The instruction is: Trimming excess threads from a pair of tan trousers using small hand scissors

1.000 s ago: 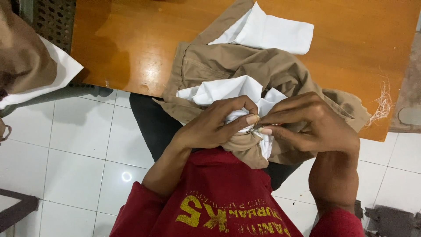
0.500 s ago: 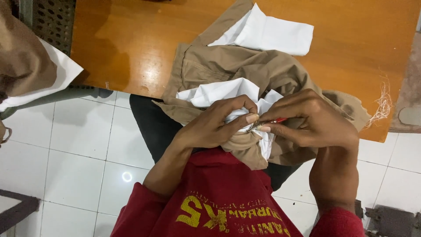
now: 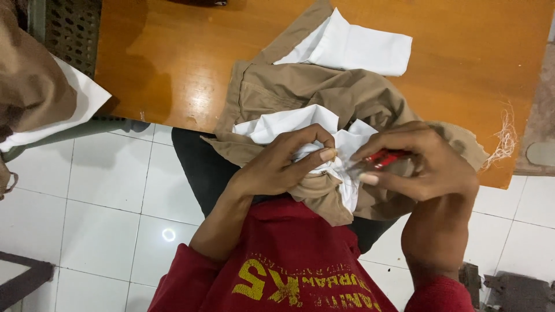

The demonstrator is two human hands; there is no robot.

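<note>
Khaki garment (image 3: 300, 92) hangs half off the wooden table (image 3: 173, 58) edge, white lining (image 3: 289, 121) bunched up in it. Left hand (image 3: 283, 164) is clenched tight around that bunch, right hand (image 3: 422, 164) pinches a little red tool (image 3: 384, 158) closed between fingertips, tip at the fabric. Loose threads (image 3: 506, 136) sit by the table's right edge.

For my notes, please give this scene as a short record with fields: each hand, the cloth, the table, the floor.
left hand: left hand bunches the white lining of the garment
right hand: right hand pinches a small red tool, tip at the lining
cloth: tan garment, half on the table, half on the lap
table: orange wooden table, loose threads at its right edge
floor: white tiles
</note>
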